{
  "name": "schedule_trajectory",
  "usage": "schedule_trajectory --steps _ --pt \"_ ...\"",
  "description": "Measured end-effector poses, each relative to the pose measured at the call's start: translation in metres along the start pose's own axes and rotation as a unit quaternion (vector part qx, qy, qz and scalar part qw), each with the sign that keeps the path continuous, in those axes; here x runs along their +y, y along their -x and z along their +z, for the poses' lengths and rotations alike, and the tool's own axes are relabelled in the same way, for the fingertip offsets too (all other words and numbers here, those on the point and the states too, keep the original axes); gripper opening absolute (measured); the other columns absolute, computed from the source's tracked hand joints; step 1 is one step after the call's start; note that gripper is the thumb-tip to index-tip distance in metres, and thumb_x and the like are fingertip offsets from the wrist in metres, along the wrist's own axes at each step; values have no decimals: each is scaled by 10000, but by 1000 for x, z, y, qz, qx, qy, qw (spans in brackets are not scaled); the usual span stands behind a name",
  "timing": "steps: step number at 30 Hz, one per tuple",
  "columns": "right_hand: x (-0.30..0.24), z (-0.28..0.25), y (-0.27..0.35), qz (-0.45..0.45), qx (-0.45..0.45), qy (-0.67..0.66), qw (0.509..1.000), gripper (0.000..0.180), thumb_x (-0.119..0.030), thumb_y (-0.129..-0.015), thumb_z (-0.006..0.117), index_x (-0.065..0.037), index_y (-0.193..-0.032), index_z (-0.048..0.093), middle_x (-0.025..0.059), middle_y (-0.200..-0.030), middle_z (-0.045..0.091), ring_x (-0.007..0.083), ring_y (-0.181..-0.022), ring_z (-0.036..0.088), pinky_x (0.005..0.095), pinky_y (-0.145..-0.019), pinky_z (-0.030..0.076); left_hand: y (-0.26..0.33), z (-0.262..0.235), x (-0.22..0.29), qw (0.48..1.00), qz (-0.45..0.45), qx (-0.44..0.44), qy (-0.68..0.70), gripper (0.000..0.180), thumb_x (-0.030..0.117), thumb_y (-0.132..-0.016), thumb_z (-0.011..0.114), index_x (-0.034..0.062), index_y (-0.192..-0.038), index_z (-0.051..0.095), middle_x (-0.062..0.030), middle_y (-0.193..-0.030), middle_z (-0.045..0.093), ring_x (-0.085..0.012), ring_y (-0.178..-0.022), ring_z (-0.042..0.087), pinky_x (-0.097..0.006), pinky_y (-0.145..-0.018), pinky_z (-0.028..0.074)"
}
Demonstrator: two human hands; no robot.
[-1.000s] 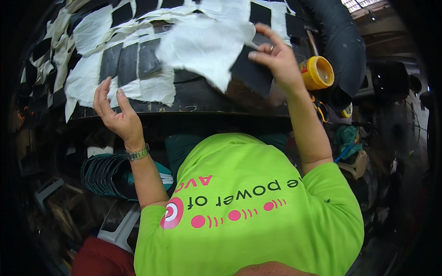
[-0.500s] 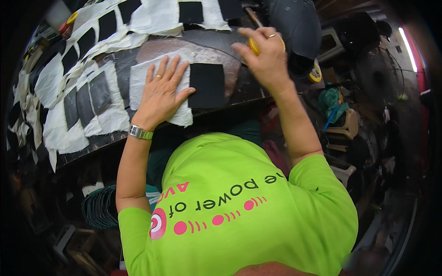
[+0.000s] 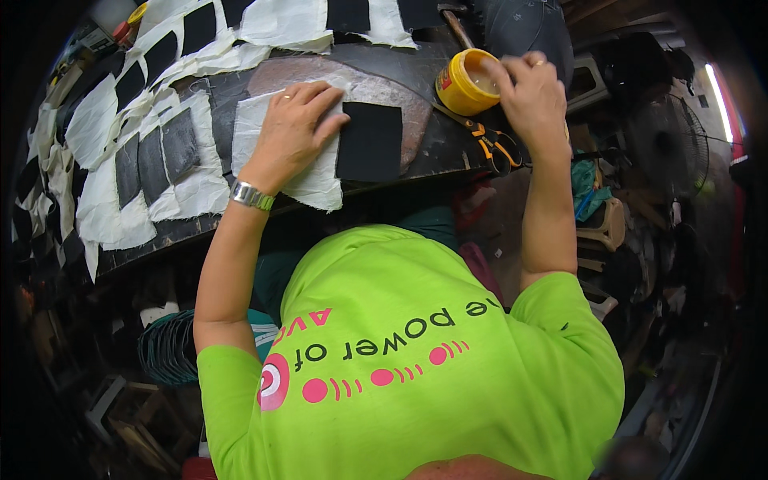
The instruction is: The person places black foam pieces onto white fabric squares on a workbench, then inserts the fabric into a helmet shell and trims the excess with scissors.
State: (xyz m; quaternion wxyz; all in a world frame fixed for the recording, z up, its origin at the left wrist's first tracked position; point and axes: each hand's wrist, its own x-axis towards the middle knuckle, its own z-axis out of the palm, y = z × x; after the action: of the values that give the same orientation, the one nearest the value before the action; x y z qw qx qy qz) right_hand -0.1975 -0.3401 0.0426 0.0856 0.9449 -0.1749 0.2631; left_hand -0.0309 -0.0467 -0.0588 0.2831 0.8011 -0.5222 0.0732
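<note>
On the dark work table, my left hand [image 3: 300, 128] rests on a white cloth piece [image 3: 312, 188], its fingers bent and its thumb apart. Beside the thumb lies a black square patch [image 3: 370, 144], along the cloth's right edge. My right hand [image 3: 534, 100] is at the mouth of a yellow jar [image 3: 460, 88], fingers curled together over its right rim and slightly blurred. What they hold, if anything, is hidden. Scissors with black and orange handles [image 3: 496, 148] lie just below the jar. A brownish, worn slab [image 3: 416, 116] shows beneath the cloth and patch.
White cloth pieces with black patches [image 3: 180, 148] cover the table's left and far sides. A hammer [image 3: 458, 28] lies behind the jar. A person's dark-clothed leg [image 3: 524, 32] is at the far right. A fan [image 3: 668, 144] stands beyond the table.
My right hand has moved right, from in front of the jar to its right rim, uncovering the jar and scissors. My left hand's flat, spread fingers have drawn together and bent.
</note>
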Motion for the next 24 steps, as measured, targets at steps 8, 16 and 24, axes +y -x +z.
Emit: schedule_trajectory --steps 8,16,24 --pt "-60 1 15 -94 -81 -501 856 362 -445 -1033 571 -187 -1058 824 85 -1164 707 308 -1207 564 436 -1051 422 -20 4 -4 999 -20 6 -33 445 411 -947 680 119 -1283 671 -106 -1207 649 -298 -1136 591 -448 -966 420" --pt "-101 118 8 -200 -227 -212 929 525 -632 -1045 340 -407 -1472 548 71 -1716 175 337 -1589 -6 667 -1216 -39 2 -5 -24 995 -64 54 -46 367 269 -928 726 114 -1259 691 -109 -1264 652 -311 -1173 610 -418 -1007 449" --pt "-111 129 13 -221 -145 -128 956 613 -673 -1017 366 -394 -1561 412 88 -1707 203 343 -1588 43 669 -1221 -10 -8 -22 -29 990 -141 -29 3 416 306 -864 792 96 -1214 709 -126 -1173 675 -325 -1019 673 -408 -852 539"
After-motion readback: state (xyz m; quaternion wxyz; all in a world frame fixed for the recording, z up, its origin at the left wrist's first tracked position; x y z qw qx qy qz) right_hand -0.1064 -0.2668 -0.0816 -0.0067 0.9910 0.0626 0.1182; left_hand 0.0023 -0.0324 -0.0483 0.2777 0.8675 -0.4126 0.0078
